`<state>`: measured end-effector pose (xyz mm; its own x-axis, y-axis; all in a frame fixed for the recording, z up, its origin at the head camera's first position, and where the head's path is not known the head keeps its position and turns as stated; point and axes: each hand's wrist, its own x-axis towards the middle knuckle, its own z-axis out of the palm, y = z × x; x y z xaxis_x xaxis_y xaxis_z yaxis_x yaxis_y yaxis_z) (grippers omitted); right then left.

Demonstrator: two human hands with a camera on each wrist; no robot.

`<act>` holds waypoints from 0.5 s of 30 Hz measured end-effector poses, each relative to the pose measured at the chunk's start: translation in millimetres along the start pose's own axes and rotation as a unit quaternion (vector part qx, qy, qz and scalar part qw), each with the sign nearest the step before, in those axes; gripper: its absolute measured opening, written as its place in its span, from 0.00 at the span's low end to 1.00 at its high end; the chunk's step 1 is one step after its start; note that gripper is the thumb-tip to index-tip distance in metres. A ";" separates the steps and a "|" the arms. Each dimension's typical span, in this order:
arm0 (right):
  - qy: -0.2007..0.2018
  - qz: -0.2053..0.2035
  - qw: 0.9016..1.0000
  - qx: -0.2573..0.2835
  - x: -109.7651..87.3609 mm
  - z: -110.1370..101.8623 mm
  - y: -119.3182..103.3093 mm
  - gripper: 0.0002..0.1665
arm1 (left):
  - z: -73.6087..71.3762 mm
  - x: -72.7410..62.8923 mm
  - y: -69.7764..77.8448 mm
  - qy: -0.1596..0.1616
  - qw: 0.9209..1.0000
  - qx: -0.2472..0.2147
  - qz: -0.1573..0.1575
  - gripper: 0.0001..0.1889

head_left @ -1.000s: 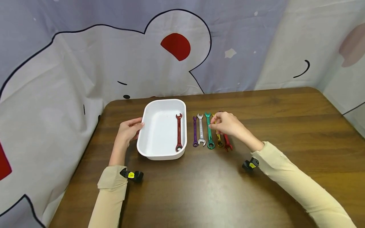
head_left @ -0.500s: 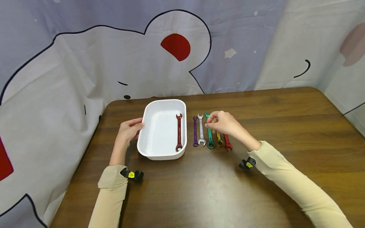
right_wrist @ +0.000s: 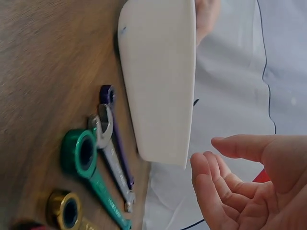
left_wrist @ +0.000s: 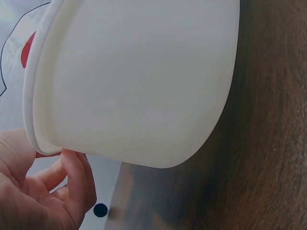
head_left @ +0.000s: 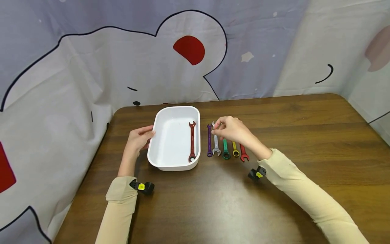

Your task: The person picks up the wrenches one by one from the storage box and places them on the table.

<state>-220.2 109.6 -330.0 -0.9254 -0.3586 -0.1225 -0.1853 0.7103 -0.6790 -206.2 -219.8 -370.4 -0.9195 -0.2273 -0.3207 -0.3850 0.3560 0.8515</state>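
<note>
My left hand (head_left: 139,139) pinches the left rim of a white plastic tub (head_left: 173,168), thumb over the edge and fingers beneath the lip (left_wrist: 43,146). Inside the tub, along its right side, lies a dark red wrench (head_left: 192,140). My right hand (head_left: 233,131) hovers over the row of wrenches, nothing between thumb and fingertips, which stand apart in the right wrist view. From left to right the row holds a purple wrench (head_left: 209,142), a silver wrench (head_left: 216,144), a green wrench (head_left: 225,145), a yellow wrench (head_left: 234,146) and a red wrench (head_left: 242,149). The hand hides several upper ends.
The brown wooden table (head_left: 195,206) has its back edge just behind the tub. A printed fabric sheet (head_left: 91,67) hangs behind and to the left. Each wrist wears a small black camera, one at the left cuff (head_left: 146,188), another at the right (head_left: 256,173).
My right hand has moved left across the row, from above the yellow and green wrenches to the silver one. My left hand, the tub and the wrenches have stayed in place.
</note>
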 end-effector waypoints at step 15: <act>0.011 -0.024 0.999 -0.031 12.4 3.0 -21.3 0.10 | 0.7 -0.7 1.7 0.004 1.000 0.003 -0.008 0.22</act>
<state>-226.7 88.2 -319.2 -0.9216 -0.3809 -0.0743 -0.2496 0.7285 -0.6380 -206.3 -218.4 -369.0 -0.9127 -0.2401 -0.3307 -0.3999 0.3574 0.8440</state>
